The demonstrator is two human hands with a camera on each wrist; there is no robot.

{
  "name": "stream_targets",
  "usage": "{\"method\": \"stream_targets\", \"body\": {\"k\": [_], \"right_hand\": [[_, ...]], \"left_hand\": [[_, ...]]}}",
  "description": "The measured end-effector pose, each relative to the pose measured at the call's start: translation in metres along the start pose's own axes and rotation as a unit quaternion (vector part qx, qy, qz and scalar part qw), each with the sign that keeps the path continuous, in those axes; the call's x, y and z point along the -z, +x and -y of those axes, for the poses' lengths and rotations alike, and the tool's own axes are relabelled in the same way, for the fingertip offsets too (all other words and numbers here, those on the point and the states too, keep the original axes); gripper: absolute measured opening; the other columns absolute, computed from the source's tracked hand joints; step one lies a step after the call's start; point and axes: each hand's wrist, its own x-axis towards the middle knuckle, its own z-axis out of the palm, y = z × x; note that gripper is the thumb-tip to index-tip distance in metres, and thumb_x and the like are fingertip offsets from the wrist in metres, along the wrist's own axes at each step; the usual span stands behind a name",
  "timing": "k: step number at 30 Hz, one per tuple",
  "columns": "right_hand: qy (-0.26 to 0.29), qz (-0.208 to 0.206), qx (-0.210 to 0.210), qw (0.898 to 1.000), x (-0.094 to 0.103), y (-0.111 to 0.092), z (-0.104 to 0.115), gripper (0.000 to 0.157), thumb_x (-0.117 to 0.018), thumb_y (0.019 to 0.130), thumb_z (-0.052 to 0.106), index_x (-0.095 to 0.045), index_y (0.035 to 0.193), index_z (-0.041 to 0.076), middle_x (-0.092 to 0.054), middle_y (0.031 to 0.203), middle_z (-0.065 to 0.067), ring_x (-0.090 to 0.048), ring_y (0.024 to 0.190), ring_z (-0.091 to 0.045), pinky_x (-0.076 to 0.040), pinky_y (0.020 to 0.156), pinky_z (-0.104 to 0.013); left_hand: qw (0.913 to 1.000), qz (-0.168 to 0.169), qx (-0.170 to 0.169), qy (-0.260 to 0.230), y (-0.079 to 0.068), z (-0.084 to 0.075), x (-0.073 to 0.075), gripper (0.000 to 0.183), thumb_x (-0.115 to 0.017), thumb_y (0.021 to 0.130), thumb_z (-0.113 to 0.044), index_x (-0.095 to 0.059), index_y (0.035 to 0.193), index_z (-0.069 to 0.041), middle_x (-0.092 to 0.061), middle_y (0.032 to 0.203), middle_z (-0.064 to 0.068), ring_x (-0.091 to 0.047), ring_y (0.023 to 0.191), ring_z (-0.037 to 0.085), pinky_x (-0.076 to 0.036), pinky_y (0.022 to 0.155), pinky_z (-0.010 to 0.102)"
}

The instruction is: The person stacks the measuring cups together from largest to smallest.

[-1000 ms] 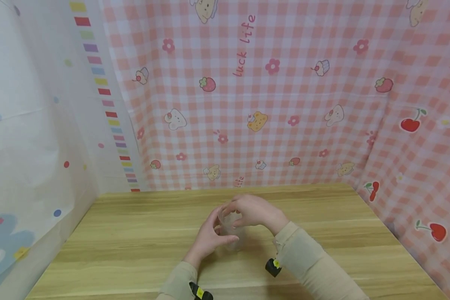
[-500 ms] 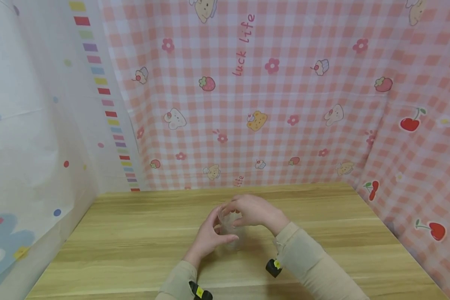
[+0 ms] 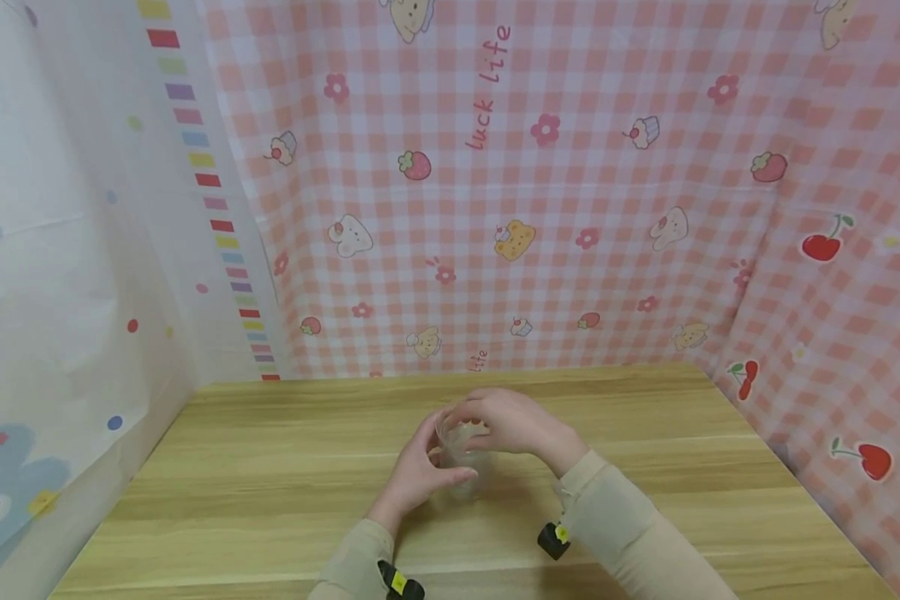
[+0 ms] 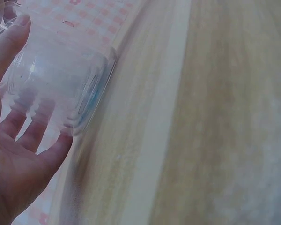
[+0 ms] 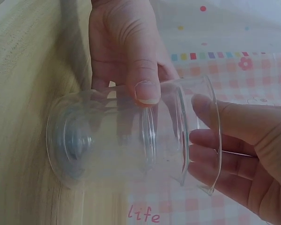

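Observation:
Two clear glass beakers stand nested at the middle of the table. In the right wrist view the outer beaker (image 5: 112,131) has its base on the wood, and the upper part of the inner beaker (image 5: 196,84) projects beyond its rim. My left hand (image 3: 412,479) grips the outer beaker from the left, thumb on the near side and fingers round the far side. From above, my right hand (image 3: 513,425) holds the inner beaker near its rim between thumb and fingers. In the left wrist view, fingers show blurred through the outer beaker's glass (image 4: 61,70).
The wood-grain table (image 3: 270,500) spreads around both hands. Behind it hangs a pink checked cloth (image 3: 450,208), which also covers the right side (image 3: 855,333). A white printed cloth (image 3: 67,275) hangs at the left. Each sleeve carries a small black wrist camera (image 3: 553,540).
The right wrist and sleeve have shifted very slightly to the right and towards the near edge. Both hands keep their hold on the beakers, and the left hand has barely moved.

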Motion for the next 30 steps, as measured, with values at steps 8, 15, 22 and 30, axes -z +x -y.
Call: {"method": "stream_targets", "body": {"k": [8,15,22,30], "right_hand": [[0.002,-0.036,0.019,0.999,0.000,-0.008,0.000,0.031,-0.079,0.086,0.018,-0.072,0.117,0.015,-0.068,0.114,0.000,-0.064,0.102,-0.017,-0.054,0.086,-0.034],[-0.001,-0.073,0.022,0.997,0.000,-0.015,-0.001,0.034,-0.079,0.086,0.016,-0.071,0.119,0.012,-0.069,0.116,-0.001,-0.062,0.109,-0.018,-0.052,0.093,-0.038],[-0.020,-0.109,0.004,0.994,0.002,-0.026,-0.003,0.037,-0.079,0.086,0.022,-0.070,0.120,0.010,-0.069,0.115,-0.002,-0.063,0.106,-0.020,-0.053,0.090,-0.039],[-0.013,-0.133,-0.010,0.991,0.002,-0.039,-0.010,0.039,-0.079,0.086,0.021,-0.069,0.122,0.011,-0.068,0.117,-0.003,-0.062,0.109,-0.021,-0.052,0.093,-0.041]], "left_hand": [[1.0000,0.001,0.001,0.006,0.000,0.000,0.000,0.087,-0.085,0.079,-0.011,-0.037,0.150,-0.021,-0.047,0.146,0.002,-0.049,0.127,0.027,-0.046,0.100,0.044],[1.0000,0.000,-0.008,0.004,0.000,0.000,-0.001,0.088,-0.085,0.078,-0.010,-0.036,0.151,-0.019,-0.047,0.146,0.006,-0.050,0.126,0.029,-0.049,0.097,0.042],[0.9999,0.005,-0.010,0.009,0.000,-0.001,0.000,0.093,-0.088,0.076,-0.015,-0.034,0.152,-0.019,-0.045,0.147,0.010,-0.050,0.127,0.030,-0.049,0.096,0.042],[0.9997,0.006,-0.015,0.016,0.000,-0.002,0.000,0.095,-0.088,0.075,-0.016,-0.033,0.153,-0.020,-0.046,0.146,0.011,-0.049,0.128,0.032,-0.048,0.098,0.045]]}}
